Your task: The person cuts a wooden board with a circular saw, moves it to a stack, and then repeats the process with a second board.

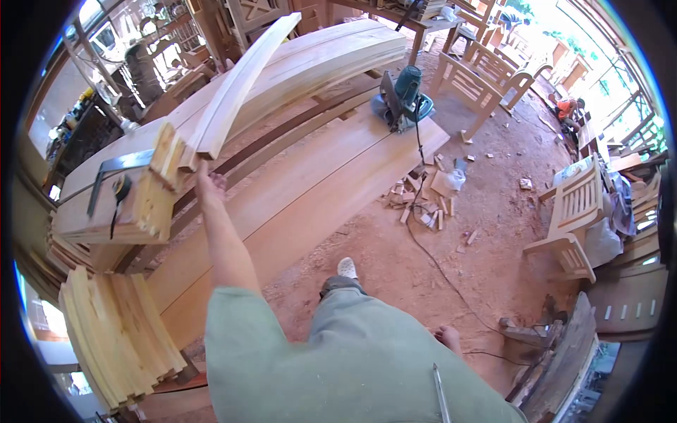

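My left hand (210, 185) reaches forward to the near end of a long curved wooden board (243, 81). Its fingers are at the underside of that end and seem closed on it, partly hidden by the wood. The board slants across a stack of wide curved planks (331, 53). Low beside my body, my right hand (448, 336) shows only in part; its fingers look curled, with nothing visible in them. Left of my left hand, a metal square (127, 161) and a tape measure (122, 189) lie on a block of stacked timber (151, 204).
A green power saw (407, 95) stands on flat planks (303, 183), its cord trailing over the dirt floor. Offcuts (430, 201) lie in a heap. Yellowish curved slats (116, 331) are stacked at lower left. Wooden chair frames (575, 211) stand at right; another person (568, 109) is farther back.
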Demonstrator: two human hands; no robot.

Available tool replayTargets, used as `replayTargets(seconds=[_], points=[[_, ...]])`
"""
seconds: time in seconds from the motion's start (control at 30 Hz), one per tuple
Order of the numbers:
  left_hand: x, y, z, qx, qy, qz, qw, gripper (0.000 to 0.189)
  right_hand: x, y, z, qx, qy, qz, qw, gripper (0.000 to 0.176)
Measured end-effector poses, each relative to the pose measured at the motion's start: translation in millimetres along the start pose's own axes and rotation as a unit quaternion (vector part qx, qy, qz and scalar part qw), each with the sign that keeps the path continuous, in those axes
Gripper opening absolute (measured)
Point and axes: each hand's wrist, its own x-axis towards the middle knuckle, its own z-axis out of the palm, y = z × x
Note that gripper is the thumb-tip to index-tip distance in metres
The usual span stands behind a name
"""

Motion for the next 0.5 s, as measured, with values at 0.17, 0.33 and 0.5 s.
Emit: replayTargets(seconds=[0.17, 0.33, 0.5], points=[[44, -2, 43, -0.048, 0.055, 0.048, 0.996, 0.067, 25, -75, -14, -0.028, 0.026, 0.023, 0.999, 0.018], [27, -29, 57, -0.070, 0.018, 0.139, 0.988, 0.039, 42, -182, 15, -0.071, -0.006, -0.024, 0.997, 0.017], [-116, -114, 114, 0.030, 0.008, 0.156, 0.987, 0.026, 92, -301, 94, -0.279, -0.171, -0.073, 0.942, 0.020]])
